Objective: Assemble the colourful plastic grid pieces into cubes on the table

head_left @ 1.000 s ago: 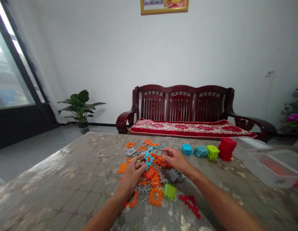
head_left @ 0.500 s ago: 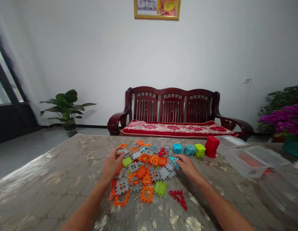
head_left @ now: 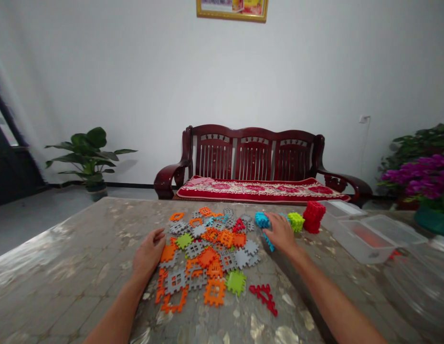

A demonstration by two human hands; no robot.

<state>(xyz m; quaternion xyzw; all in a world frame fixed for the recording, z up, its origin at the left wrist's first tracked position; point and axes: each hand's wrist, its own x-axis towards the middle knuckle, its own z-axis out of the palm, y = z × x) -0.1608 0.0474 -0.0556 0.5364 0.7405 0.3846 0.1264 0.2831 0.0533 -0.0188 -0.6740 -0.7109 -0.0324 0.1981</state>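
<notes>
My left hand (head_left: 149, 253) rests on the table at the left edge of a spread of interlocking plastic tiles, its fingers loosely bent and holding nothing. An orange tile (head_left: 168, 253) lies right beside its thumb. My right hand (head_left: 280, 234) grips a bright blue toothed tile (head_left: 269, 242), which hangs below the fingers. Just beyond the fingertips stands a stack of blue tiles (head_left: 261, 220). The teal stack beside it is mostly hidden behind my hand. Grey tiles (head_left: 195, 249), an orange square tile (head_left: 214, 292), a green tile (head_left: 236, 282) and a red triangular tile (head_left: 264, 297) lie between my arms.
A lime-green stack (head_left: 296, 221) and a taller red stack (head_left: 314, 217) stand right of my right hand. Farther right are clear plastic boxes (head_left: 365, 246) and a pot of purple flowers (head_left: 422, 177). Behind the table (head_left: 89, 248) is a wooden bench (head_left: 254, 160).
My right hand has moved up and right with the blue tile, toward the blue stack. My left hand has drawn back left from the orange frame tile. The view has shifted slightly.
</notes>
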